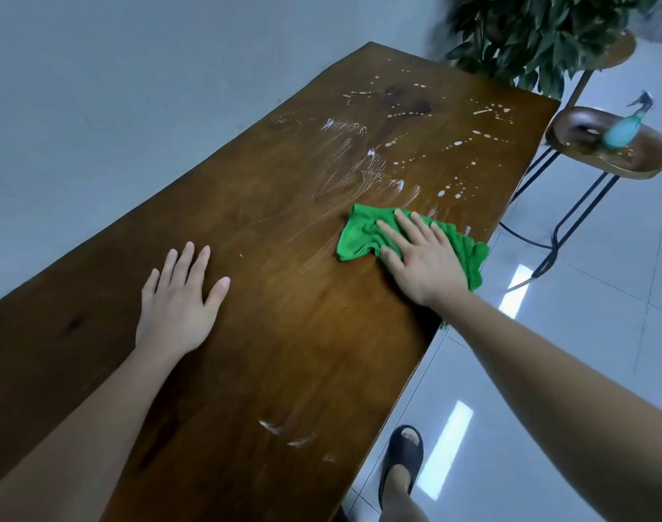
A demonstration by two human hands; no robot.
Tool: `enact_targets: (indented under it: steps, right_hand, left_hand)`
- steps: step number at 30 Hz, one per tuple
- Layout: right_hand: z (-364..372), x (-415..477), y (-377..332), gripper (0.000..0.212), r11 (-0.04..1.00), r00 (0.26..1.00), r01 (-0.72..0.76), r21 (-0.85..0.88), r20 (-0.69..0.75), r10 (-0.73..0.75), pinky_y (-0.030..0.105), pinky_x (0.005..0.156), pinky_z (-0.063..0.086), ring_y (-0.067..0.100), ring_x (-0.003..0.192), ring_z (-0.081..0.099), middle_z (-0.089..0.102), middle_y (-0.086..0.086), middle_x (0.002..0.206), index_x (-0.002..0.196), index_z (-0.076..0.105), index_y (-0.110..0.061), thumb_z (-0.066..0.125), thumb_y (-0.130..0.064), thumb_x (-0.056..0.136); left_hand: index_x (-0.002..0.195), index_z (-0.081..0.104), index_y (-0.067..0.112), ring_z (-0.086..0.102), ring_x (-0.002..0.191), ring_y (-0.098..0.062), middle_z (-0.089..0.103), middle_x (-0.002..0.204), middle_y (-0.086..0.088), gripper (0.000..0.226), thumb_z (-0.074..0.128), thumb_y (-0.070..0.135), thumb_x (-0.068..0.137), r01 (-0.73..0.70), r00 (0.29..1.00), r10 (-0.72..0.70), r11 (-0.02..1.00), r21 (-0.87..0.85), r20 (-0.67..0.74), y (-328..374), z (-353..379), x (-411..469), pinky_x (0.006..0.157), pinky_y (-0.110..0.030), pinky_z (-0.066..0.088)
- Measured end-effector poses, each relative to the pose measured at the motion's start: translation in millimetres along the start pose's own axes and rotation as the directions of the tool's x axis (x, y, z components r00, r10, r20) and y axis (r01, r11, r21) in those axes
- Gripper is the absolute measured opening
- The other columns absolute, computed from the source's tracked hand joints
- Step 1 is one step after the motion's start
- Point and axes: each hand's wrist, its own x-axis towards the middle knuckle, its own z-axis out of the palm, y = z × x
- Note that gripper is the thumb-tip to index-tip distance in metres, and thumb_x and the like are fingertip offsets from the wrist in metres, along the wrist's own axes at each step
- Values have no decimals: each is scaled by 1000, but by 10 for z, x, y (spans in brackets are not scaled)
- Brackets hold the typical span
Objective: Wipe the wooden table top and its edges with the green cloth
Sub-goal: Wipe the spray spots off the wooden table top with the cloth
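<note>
The long wooden table top (269, 333) runs from the near left to the far right. White foam streaks and drops cover its far half, and a few smears lie near the front. My right hand (419, 258) presses flat on the crumpled green cloth (359, 235) close to the table's right edge. Part of the cloth hangs over that edge. My left hand (178, 299) rests flat on the bare wood at the left, fingers apart, holding nothing.
A wooden stool (585, 145) on black metal legs stands past the right edge, with a blue spray bottle (626, 124) on its seat. A leafy plant (540, 35) stands beyond the far corner. A grey wall runs along the left. My sandalled foot (402, 465) is on the tiled floor.
</note>
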Motion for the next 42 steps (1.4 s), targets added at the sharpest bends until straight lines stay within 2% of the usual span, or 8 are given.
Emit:
enact_targets:
  steps: [6, 14, 17, 22, 26, 30, 35, 42]
  right_hand:
    - [-16, 49, -19, 60, 998, 999, 13, 68, 31, -15, 43, 137, -6, 16, 171, -7, 2, -11, 185, 174, 13, -50, 12, -65, 116]
    - [117, -504, -720, 54, 939, 939, 319, 131, 93, -332, 50, 136, -8, 17, 171, -6, 12, -13, 183, 170, 28, -50, 26, -59, 117]
    - [179, -737, -1024, 53, 873, 863, 473, 119, 137, -486, 52, 136, -8, 19, 171, -6, 13, -12, 184, 170, 30, -50, 29, -56, 118]
    - [355, -1218, -1348, 51, 708, 691, 698, 107, 157, -705, 55, 136, -7, 20, 171, -6, 16, -10, 184, 168, 37, -50, 35, -53, 117]
    - [421, -1517, -1334, 50, 609, 594, 782, 130, 141, -792, 56, 136, -2, 21, 172, -5, 20, -9, 183, 166, 44, -46, 47, -47, 116]
    - [411, -1676, -1151, 49, 545, 531, 824, 154, 123, -838, 56, 137, 6, 21, 172, 0, 21, -8, 183, 165, 47, -44, 50, -44, 116]
    - [373, -1620, -845, 52, 568, 556, 809, 153, 114, -823, 57, 136, 13, 20, 172, 4, 16, -8, 184, 168, 43, -44, 53, -40, 116]
    - [213, -1077, -269, 51, 777, 772, 628, 35, 97, -628, 55, 138, 4, 17, 171, -3, 8, -13, 185, 172, 23, -52, 29, -53, 121]
  left_hand:
    - [178, 14, 32, 4, 174, -24, 10, 187, 0, 98, -5, 86, 99, -11, 1000, 11, 1000, -21, 1, 14, -38, -25, 138, -56, 11]
    - [178, 13, 32, 2, 174, -24, 7, 188, 0, 89, 4, 83, 105, -8, 1000, 8, 999, -31, 17, 18, -62, -44, 138, -56, 9]
    - [178, 14, 32, 4, 174, -25, 8, 188, 0, 89, 6, 82, 105, -4, 1000, 4, 1000, -23, 19, 26, -86, -52, 138, -56, 10]
    - [178, 15, 33, 3, 174, -23, 9, 188, 1, 88, 6, 82, 105, -5, 1000, 6, 999, -44, 13, 33, -89, -81, 138, -56, 10]
    - [178, 14, 33, 2, 174, -23, 8, 188, 1, 85, 8, 80, 107, 1, 1000, -1, 999, -33, 17, 35, -95, -80, 138, -55, 9]
    - [178, 14, 33, 4, 174, -25, 8, 188, 0, 85, 9, 80, 107, 2, 1000, -2, 1000, -13, 26, 43, -109, -71, 138, -56, 9]
    - [178, 15, 33, 4, 174, -25, 8, 188, 0, 84, 12, 79, 108, 7, 1000, -7, 1000, -7, 31, 56, -117, -60, 138, -57, 10]
    - [178, 14, 32, 4, 174, -26, 8, 188, -1, 86, 11, 80, 106, 16, 999, -16, 1000, -3, 43, 79, -127, -46, 139, -58, 11]
